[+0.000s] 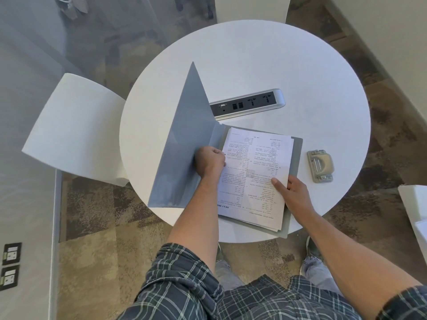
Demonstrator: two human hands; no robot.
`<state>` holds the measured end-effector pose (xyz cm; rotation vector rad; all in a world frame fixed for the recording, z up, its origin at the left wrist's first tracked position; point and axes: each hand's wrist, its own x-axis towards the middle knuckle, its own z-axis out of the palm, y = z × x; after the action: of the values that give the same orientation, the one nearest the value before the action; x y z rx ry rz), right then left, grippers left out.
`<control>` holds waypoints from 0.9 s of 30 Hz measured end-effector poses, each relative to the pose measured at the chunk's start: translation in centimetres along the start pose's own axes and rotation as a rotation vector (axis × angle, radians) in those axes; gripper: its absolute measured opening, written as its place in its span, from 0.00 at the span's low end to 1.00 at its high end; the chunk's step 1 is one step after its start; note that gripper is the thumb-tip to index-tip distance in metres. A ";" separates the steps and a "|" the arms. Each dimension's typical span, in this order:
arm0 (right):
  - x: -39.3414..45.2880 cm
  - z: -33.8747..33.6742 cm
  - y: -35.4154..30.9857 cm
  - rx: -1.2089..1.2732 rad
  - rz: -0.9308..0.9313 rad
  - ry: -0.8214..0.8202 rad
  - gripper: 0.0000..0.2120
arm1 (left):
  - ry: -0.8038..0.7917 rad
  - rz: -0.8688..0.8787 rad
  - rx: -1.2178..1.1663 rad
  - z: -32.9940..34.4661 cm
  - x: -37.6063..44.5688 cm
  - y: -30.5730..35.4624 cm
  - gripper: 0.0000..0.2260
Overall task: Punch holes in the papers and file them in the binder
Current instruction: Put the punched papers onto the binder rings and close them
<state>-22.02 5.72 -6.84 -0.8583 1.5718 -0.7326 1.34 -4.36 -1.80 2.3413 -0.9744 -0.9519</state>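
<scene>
Papers (pixel 254 172) lie in the open binder (pixel 295 158), long edge running away from the person; left hand (pixel 210 163) curls at the spine, right hand (pixel 292 192) pinches their near edge.

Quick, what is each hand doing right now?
Left hand: closed at the papers' left edge, by the binder spine; what it pinches cannot be told.
Right hand: shut on the papers' right edge.

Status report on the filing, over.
Left hand closed at the binder spine; right hand gripping the papers' near edge. Papers lying in the open binder. Hole punch idle to the right, nothing obstructing.
</scene>
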 end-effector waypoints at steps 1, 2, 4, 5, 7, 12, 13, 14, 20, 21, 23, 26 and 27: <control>0.0 0.0 0.1 0.002 0.005 0.004 0.14 | 0.000 0.005 0.002 0.1 -0.1 0.0 0.08; 0.1 -0.1 0.1 0.001 0.008 0.008 0.13 | 0.005 0.017 -0.001 0.3 -0.1 0.0 0.09; 0.1 -0.1 0.1 -0.005 0.020 0.022 0.12 | 0.021 0.049 -0.005 0.7 -0.2 -0.2 0.08; 0.2 0.0 0.1 -0.008 0.030 0.031 0.12 | 0.026 0.063 -0.003 0.9 -0.2 -0.5 0.08; 0.3 0.0 0.2 -0.029 0.043 0.040 0.12 | 0.034 0.106 0.031 1.3 -0.1 -1.0 0.06; -0.2 0.2 0.1 -0.069 0.044 0.089 0.19 | 0.047 0.225 0.176 0.8 -0.9 -1.3 0.04; -0.6 0.4 0.0 -0.091 0.025 0.107 0.21 | 0.049 0.239 0.193 0.6 -1.0 -1.5 0.05; -1.0 0.6 -0.2 -0.139 -0.005 0.124 0.23 | 0.045 0.256 0.224 0.5 -1.0 -1.7 0.07; -2.9 3.1 -0.7 -0.507 -0.099 0.311 0.33 | -0.019 0.409 0.442 -0.2 -1.5 -2.7 0.07; -2.8 3.5 -0.7 -0.630 -0.157 0.355 0.34 | -0.015 0.426 0.445 -0.3 -1.6 -2.6 0.07; -2.4 4.3 -0.8 -0.783 -0.274 0.377 0.36 | 0.022 0.450 0.419 -0.6 -1.9 -2.4 0.07; -1.8 6.0 -2.2 -0.785 -0.396 0.249 0.33 | 0.064 0.488 0.438 -1.1 -2.3 -2.0 0.06; -1.7 6.7 -2.8 -0.785 -0.419 0.174 0.33 | 0.061 0.493 0.476 -1.2 -2.4 -2.0 0.05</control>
<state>-14.89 5.57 -4.66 -1.7748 1.8859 -0.4684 1.83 -1.09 -1.16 2.2786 -1.7996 -0.4852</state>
